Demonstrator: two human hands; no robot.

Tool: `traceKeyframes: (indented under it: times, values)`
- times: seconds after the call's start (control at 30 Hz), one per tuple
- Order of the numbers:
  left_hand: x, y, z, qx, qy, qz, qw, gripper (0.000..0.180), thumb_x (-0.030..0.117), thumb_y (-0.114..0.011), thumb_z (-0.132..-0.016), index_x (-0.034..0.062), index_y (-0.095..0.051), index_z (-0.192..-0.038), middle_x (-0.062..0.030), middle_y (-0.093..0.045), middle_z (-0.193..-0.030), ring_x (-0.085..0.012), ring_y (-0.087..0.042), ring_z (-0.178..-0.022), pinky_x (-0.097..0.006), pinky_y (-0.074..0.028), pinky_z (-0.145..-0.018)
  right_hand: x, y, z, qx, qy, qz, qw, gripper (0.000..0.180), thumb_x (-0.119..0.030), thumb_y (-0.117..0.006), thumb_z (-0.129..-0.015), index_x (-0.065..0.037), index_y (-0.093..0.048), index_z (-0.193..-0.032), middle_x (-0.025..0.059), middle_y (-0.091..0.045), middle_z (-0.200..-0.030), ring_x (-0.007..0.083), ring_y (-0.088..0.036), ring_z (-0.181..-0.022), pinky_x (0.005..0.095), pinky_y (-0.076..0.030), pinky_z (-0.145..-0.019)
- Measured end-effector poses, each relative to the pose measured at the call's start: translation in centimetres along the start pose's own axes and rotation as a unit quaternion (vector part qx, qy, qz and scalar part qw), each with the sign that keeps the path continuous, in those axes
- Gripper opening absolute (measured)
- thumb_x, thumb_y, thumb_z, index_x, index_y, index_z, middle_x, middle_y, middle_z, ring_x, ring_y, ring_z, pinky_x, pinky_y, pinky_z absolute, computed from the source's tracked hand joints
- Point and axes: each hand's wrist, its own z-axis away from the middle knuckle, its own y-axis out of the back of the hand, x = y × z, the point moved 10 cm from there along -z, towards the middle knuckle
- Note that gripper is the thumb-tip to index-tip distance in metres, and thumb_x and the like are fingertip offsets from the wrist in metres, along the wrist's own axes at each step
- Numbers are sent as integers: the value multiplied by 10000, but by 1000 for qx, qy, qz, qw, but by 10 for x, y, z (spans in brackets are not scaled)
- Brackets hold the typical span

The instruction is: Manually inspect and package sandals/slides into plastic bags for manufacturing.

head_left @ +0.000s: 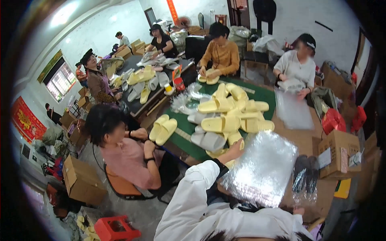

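Observation:
My left hand (234, 150) reaches to the near edge of a pile of yellow slippers (220, 123), its fingers curled against a yellow slipper (235, 137). Beside it, a stack of shiny clear plastic bags (263, 170) covers much of the table's near side. Only a small part of my right hand (298, 210) shows, low at the table's near edge; its fingers are hidden. Close to it lies a clear bag with a pair of dark slippers (305, 174). Grey slippers (208, 140) lie among the yellow ones on the green mat (183, 152).
A person in pink (130, 160) sits at left, near a yellow slipper pair (163, 129). Across the table, a person in orange (221, 56) handles slippers and a person in white (297, 68) handles clear bags. A cardboard box (340, 150) stands right; a red stool (116, 228) stands lower left.

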Motion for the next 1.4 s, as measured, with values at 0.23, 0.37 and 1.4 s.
traceKeyframes:
  times: [0.23, 0.37, 1.4]
  values:
    - [-35, 77, -88, 171, 25, 1, 985, 834, 273, -618, -743, 49, -92, -1350, -272, -451, -1113, -388, -459, -1031, -441, -381, -856, -43, 14, 28, 73, 126, -81, 986, 222, -204, -542, -803, -47, -572, -957, 118, -583, -847, 239, -554, -742, 364, -438, -651]
    - [-58, 86, -111, 162, 86, 48, 982, 914, 228, -620, -738, 80, 36, -1357, -273, -497, -1060, -372, -531, -931, -429, -413, -810, -70, 44, 23, 127, 142, -198, 961, 261, -207, -543, -806, -9, -551, -974, 163, -566, -859, 275, -534, -770, 386, -415, -689]
    - [-79, 105, -197, 134, -297, 85, 941, 298, 40, -596, -735, 21, -523, -1023, -104, -562, -874, -249, -568, -815, -344, -472, -687, -215, 166, 101, 112, 368, -445, 809, 407, -2, -463, -846, 26, -321, -1227, 103, -427, -1134, 215, -449, -976, 296, -400, -852]
